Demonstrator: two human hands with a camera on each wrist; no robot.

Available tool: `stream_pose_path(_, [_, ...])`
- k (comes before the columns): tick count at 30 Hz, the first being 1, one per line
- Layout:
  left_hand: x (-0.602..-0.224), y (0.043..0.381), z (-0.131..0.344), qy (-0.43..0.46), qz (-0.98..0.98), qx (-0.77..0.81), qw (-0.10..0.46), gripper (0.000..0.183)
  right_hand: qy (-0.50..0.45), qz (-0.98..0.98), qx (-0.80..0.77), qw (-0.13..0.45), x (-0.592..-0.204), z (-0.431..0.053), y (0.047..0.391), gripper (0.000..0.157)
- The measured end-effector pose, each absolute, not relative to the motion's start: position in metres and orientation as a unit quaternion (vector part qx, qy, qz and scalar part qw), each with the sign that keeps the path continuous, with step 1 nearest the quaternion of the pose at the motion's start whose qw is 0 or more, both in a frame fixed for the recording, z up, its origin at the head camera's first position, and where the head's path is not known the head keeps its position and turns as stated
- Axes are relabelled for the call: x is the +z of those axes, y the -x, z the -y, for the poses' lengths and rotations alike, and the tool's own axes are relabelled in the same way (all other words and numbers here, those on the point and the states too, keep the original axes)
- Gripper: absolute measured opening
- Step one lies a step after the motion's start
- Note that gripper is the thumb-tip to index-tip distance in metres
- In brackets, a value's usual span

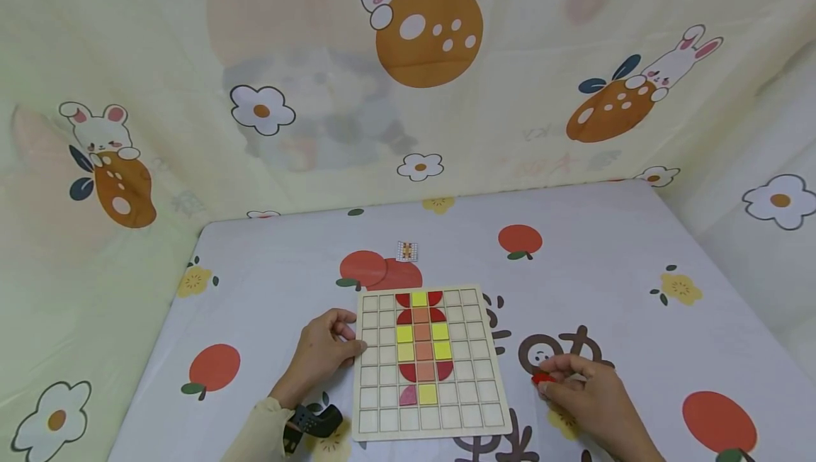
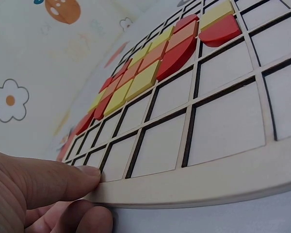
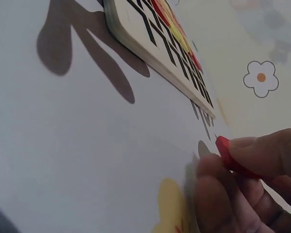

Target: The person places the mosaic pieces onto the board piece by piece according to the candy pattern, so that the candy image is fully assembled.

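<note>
A wooden grid board [image 1: 433,436] lies on the table, its middle columns set with red rounded tiles, orange squares and yellow squares [image 1: 428,395]. My left hand [image 1: 325,348] holds the board's left edge. In the left wrist view its thumb [image 2: 85,179] presses on the rim while the other fingers bend at the side. Right of the board, my right hand [image 1: 586,387] pinches a small red tile [image 3: 225,153] between thumb and fingers, apart from the board. The fingers partly cover that tile, so its full outline is hidden.
Beyond the board lies a small card [image 1: 406,251] with a coloured grid pattern. A black band [image 1: 312,423] is around the left wrist. The tabletop cloth [image 1: 287,256] carries printed fruit and flowers, and a patterned curtain [image 1: 510,129] hangs behind and at both sides.
</note>
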State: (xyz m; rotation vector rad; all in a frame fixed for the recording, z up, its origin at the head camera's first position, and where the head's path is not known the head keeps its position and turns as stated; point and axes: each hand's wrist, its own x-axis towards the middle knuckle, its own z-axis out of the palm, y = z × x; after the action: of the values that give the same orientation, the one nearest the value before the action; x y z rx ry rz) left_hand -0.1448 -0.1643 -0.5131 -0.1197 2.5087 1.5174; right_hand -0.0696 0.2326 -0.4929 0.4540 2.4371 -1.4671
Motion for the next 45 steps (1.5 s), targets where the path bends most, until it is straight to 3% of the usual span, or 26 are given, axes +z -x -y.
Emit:
stream_pose_path(19, [-0.511, 0.1461, 0.1641, 0.04, -0.851, 0.514, 0.102, 0.042, -0.159, -0.854, -0.478, 0.134, -0.4957, -0.2258, 0.0716, 0.029])
stream_pose_path(45, [-0.512, 0.1451, 0.1643, 0.041, -0.849, 0.516, 0.103, 0.041, -0.162, -0.844, -0.491, 0.144, -0.4976, -0.2249, 0.0694, 0.011])
